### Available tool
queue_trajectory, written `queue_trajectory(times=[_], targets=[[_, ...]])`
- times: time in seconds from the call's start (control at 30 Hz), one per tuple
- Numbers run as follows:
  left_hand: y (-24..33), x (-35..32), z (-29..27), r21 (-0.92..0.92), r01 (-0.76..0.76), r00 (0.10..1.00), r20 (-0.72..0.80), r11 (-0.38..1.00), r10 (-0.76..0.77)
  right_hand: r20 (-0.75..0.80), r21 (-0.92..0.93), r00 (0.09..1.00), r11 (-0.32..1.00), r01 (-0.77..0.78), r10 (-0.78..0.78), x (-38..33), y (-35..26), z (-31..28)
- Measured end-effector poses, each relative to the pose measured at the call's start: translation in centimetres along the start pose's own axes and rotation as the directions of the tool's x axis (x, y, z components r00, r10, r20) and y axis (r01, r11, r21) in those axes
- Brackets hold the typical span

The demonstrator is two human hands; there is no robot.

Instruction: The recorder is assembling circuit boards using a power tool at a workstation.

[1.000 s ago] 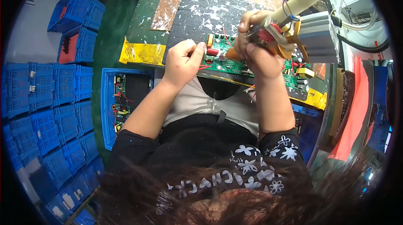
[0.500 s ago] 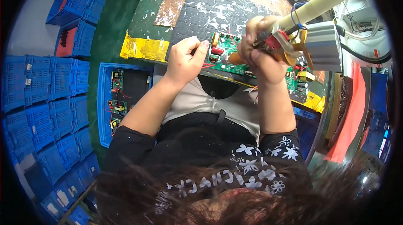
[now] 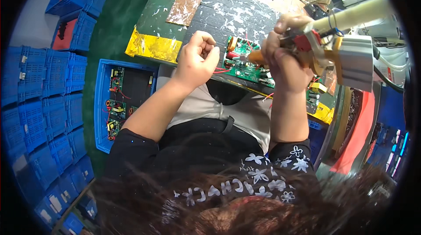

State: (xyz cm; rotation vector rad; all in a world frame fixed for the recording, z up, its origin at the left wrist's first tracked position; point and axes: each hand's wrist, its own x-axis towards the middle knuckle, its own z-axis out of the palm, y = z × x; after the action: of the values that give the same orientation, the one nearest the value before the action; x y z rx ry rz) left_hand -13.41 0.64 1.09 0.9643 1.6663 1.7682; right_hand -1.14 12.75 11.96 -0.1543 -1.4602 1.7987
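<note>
Gripping a powered screwdriver [image 3: 307, 53], right hand [image 3: 285, 66] aims its tip left-downward at the green circuit board [image 3: 245, 66] (left hand [image 3: 197, 62] fisted, contents indiscernible).

Black short-sleeved shirt [image 3: 245, 178] (white flower print)

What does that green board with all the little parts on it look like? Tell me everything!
The green circuit board is a flat rectangle lying at the near edge of the dark, paint-spattered workbench. Small parts stand on it: a copper-coloured coil, a red block and red wires. The left hand rests curled at its left end, beside a red wire. The right hand holds an orange-handled tool with its tip down on the board. The right hand hides the board's right part.
</note>
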Motion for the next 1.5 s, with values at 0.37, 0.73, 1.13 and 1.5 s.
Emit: queue_trajectory(times=[0.37, 0.73, 1.13, 1.5], targets=[[0.6, 0.3, -0.6, -0.004, 0.028, 1.000, 0.007, 1.000, -0.028, 0.059, -0.058, 0.998, 0.998, -0.034, 0.037, 0.1, 1.3, 0.9], [1.1, 0.8, -1.0, -0.003, 0.093, 0.995, 0.045, 0.996, -0.092, 0.061, -0.233, 0.998, 0.972, 0.015, -0.001, 0.8, 1.0, 1.4], [1.0, 0.8, -1.1, -0.022, 0.075, 0.997, 0.036, 0.997, -0.074, 0.014, -0.451, 0.999, 0.892, -0.022, 0.032, 1.7, 0.1, 4.9], [0.9, 0.8, -1.1, -0.034, 0.058, 0.998, 0.042, 0.998, -0.056, 0.036, -0.424, 0.997, 0.905, -0.044, 0.065, 0.5, -0.1, 4.8]])
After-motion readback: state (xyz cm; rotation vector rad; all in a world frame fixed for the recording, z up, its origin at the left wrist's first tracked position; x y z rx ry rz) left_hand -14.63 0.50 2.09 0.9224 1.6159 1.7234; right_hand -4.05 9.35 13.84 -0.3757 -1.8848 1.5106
